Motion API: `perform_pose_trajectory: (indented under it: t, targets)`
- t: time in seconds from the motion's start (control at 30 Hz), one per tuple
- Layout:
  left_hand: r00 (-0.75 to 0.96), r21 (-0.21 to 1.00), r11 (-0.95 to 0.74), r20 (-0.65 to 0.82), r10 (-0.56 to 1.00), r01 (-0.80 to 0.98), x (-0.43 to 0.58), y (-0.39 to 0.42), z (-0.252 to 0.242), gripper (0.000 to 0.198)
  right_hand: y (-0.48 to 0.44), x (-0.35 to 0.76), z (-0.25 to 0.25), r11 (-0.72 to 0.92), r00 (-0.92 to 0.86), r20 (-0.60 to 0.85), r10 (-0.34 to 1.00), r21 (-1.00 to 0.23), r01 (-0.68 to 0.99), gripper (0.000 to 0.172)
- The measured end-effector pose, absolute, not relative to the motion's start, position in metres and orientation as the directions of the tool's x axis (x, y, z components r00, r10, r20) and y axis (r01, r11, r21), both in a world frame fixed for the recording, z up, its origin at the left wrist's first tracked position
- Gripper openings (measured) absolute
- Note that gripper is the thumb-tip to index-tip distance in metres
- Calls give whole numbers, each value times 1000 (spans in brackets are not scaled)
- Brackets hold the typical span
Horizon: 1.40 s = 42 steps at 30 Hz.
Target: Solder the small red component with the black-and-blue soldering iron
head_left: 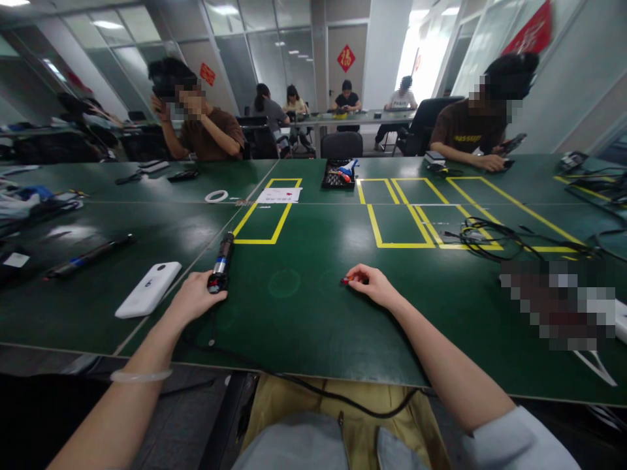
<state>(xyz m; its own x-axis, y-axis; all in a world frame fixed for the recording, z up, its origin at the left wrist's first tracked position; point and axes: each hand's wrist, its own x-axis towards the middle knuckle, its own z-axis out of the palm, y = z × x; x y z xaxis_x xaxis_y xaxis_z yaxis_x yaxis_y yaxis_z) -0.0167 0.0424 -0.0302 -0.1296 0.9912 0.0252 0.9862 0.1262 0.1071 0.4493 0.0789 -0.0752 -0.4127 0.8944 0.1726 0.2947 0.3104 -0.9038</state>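
My left hand is closed around the rear end of a black corded electric screwdriver that lies on the green table, tip pointing away from me. Its cable trails off the table's near edge. My right hand rests on the table to the right, fingers pinched on a small red object.
A white phone-like device lies left of my left hand, a black pen-shaped tool farther left. Yellow tape rectangles, a paper sheet, a black parts tray and tangled cables lie beyond. People sit at the far side.
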Motion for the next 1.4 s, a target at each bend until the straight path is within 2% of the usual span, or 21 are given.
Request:
perform_pose_trajectory:
  t: [0.3, 0.67, 0.8, 0.93, 1.1, 1.4]
  targets:
    - [44, 200, -62, 92, 995, 978, 129, 44, -35, 56, 79, 449, -75, 337, -435, 215, 874, -914, 226, 20]
    - [288, 280, -330, 179, 941, 902, 258, 56, -44, 61, 81, 451, -80, 403, -407, 287, 867, -885, 235, 10]
    - [303, 294, -347, 185, 935, 891, 269, 55, -48, 68, 81, 452, -80, 435, -398, 306, 865, -853, 288, 9]
    - [304, 256, -347, 194, 933, 902, 269, 54, -49, 71, 83, 452, -81, 450, -390, 320, 863, -838, 308, 12]
    - [303, 188, -352, 247, 920, 917, 275, 53, -46, 68, 83, 452, -79, 444, -379, 323, 867, -847, 294, 17]
    - [235, 190, -300, 302, 924, 935, 282, 61, -49, 64, 82, 452, -77, 416, -318, 312, 895, -840, 348, 25]
